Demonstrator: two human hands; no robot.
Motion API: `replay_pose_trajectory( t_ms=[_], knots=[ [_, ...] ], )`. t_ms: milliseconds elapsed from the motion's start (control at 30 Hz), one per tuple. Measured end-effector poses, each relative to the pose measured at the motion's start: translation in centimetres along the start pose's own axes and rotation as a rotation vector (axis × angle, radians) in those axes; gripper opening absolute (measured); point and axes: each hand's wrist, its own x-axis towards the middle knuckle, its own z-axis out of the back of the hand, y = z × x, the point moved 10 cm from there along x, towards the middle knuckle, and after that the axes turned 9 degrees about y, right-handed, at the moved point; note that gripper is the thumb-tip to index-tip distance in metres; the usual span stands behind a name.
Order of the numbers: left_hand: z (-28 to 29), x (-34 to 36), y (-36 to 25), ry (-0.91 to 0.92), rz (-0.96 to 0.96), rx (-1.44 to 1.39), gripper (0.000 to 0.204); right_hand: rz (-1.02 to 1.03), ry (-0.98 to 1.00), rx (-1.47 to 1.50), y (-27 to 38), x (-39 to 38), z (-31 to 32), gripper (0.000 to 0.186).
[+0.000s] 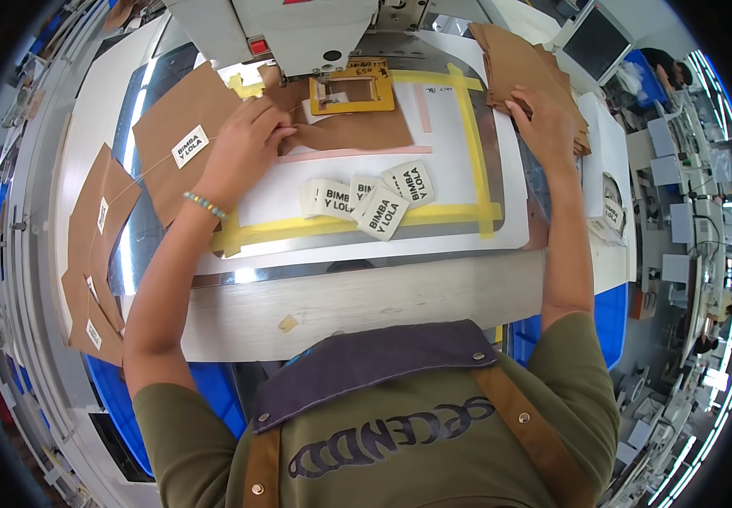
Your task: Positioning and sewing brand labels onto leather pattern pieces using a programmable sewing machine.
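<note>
Touching the far-right stack of brown sheets (pixel 535 68), my right hand (pixel 542 127) is half curled. My bent left hand (pixel 252 135) is at the flat brown piece (pixel 353 134) by the yellow rectangular frame (pixel 353 107). I can't tell if either pinches. I should keep that piece flat, lined up with the long pink strip (pixel 366 153).

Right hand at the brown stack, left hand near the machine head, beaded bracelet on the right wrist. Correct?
Wrong wrist: the head view shows the beaded bracelet on the left. The rest stands: right hand at the brown stack, left hand near the machine head.
</note>
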Motion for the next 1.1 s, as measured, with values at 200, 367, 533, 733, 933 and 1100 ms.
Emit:
replay_pose_trajectory(
  t_ms=[200, 367, 533, 733, 933, 1100],
  knots=[
    [4.7, -6.1, 7.8, -0.07, 0.329, 0.056, 0.012, -0.033, 0.016, 0.021, -0.3, -0.1, 0.3, 0.029],
    [7.3, -10.7, 13.0, -0.126, 0.396, 0.044, 0.01, 0.044, 0.073, 0.115, -0.7, 0.1, 0.8, 0.027],
    [8.0, -13.0, 15.1, -0.023, 0.487, -0.062, 0.018, 0.065, 0.147, 0.183, -1.2, 0.7, 0.3, 0.027],
    [7.5, -10.9, 12.3, -0.105, 0.438, 0.191, 0.056, 0.067, 0.109, 0.017, -0.1, 0.6, 0.4, 0.027],
    [5.8, -12.2, 17.1, 0.051, 0.535, 0.52, 0.068, 0.145, 0.011, -0.033, 1.8, 1.6, 0.0, 0.019],
    [7.3, -9.8, 13.4, -0.146, 0.485, 0.637, 0.055, 0.188, 0.075, -0.087, 2.4, 1.2, -0.4, 0.017]
  ],
)
